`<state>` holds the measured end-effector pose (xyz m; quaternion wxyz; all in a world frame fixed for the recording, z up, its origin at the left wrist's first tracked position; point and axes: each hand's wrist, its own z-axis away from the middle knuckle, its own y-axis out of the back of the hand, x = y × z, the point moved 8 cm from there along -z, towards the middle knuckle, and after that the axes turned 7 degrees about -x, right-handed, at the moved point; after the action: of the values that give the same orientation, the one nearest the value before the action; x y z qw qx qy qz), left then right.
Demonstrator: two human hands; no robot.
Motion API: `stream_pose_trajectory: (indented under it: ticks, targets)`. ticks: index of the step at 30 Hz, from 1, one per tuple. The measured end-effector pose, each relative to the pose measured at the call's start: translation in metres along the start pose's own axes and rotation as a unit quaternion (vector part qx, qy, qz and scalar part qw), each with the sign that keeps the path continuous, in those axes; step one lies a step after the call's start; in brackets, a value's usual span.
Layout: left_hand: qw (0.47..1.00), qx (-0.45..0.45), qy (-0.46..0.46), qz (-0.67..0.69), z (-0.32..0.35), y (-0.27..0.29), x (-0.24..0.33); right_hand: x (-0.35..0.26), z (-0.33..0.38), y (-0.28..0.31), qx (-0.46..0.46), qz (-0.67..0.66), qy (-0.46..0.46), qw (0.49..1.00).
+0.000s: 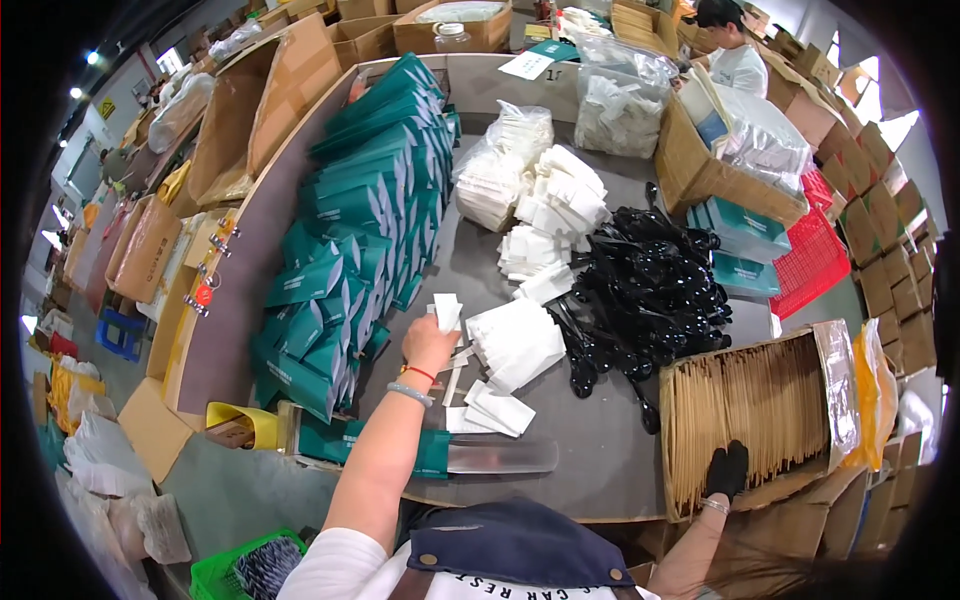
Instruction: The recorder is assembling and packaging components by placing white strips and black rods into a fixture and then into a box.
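Between the fingers of my left hand is a small folded white paper napkin, raised above the grey table. Close by on its right lie stacks of more white napkins, with a few loose ones nearer me. My right hand, in a black glove, rests at the near edge of a carton tightly packed with thin tan strips. Its fingers reach forward onto the strips, and no strip is lifted. At the table's front edge lies a green packet beside a clear plastic trough.
Green packets are heaped along the left side board. Black plastic spoons pile up right of centre. Behind them stand bagged white packs and an open carton. A red basket is at right; a person is beyond.
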<state>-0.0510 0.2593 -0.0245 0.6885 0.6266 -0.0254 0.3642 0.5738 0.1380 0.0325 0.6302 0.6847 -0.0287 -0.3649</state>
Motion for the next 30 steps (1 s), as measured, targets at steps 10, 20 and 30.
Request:
stream_pose_trajectory:
  ticks: [10,20,30]
  targets:
    - [0.983,0.055,-0.141,0.101,0.04,0.049,0.005,0.032,-0.004,0.002,0.126,-0.033,0.011,0.991]
    - [0.904,-0.292,-0.304,0.073,0.164,-0.008,0.027,-0.247,0.028,-0.101,-0.039,-0.083,0.307,0.947]
    - [0.898,-0.073,-0.429,-0.066,0.214,-0.006,0.037,-0.273,-0.001,-0.141,-0.06,0.067,0.277,0.957]
